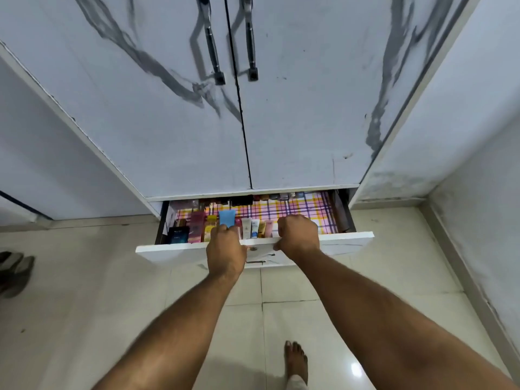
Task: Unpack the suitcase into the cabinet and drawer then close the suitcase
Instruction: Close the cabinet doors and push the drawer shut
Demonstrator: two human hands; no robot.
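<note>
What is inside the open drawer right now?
The drawer holds a front row of small toiletry bottles, tubes and boxes, including a blue tube and a dark box, on a plaid liner. Both hands cover part of the row; the back is hidden under the cabinet.

At frame centre the open drawer [349, 242] sits below the cabinet doors [168, 122]; tubes [246, 228] line its front; shoes [15, 270] far left.

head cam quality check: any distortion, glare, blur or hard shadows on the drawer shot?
Head view: wide-angle bending bows the cabinet doors and side panels outward; a small glare spot sits on the floor tile at bottom right; the door handles cast soft double shadows; the forearms are slightly smeared, yet the left hand, right hand and the items in the drawer stay fairly sharp.
</note>
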